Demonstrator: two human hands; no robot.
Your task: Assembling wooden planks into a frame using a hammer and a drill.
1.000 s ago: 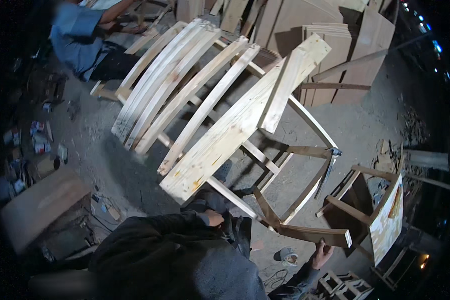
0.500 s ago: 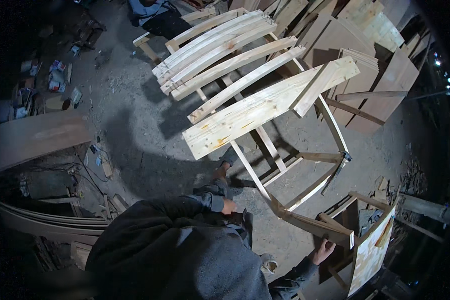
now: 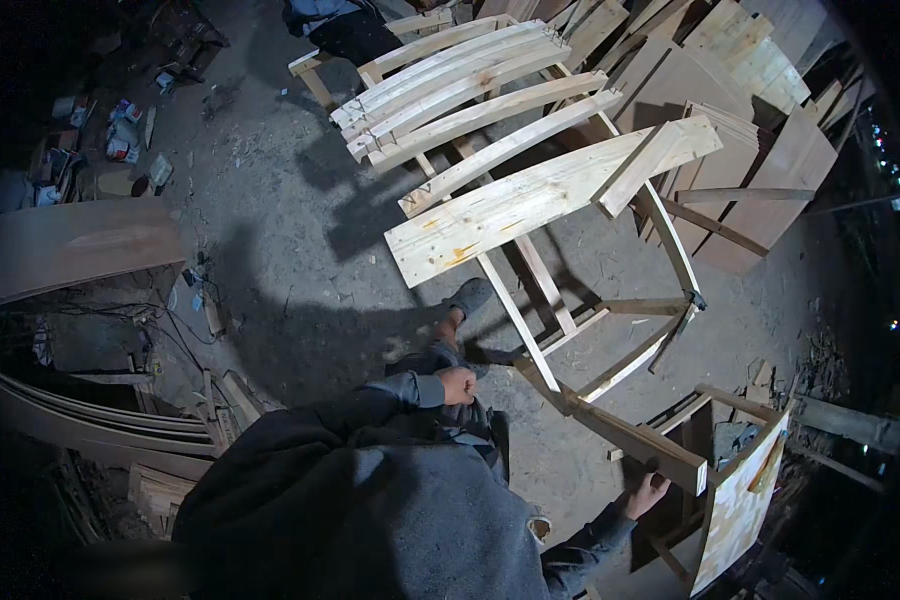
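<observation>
My right hand [image 3: 648, 495] reaches into the lower right of the frame, pinching the free end of one brown board [image 3: 635, 441] from its lower edge. My left hand [image 3: 457, 385] sits curled near the centre; I can't tell whether it grips anything. One box-like wooden frame [image 3: 745, 510] crowds the right hand's far side. Upper centre, I count one wide plank [image 3: 530, 212], one short block [image 3: 642, 172] across it, and two single curved slats [image 3: 510, 153] behind.
</observation>
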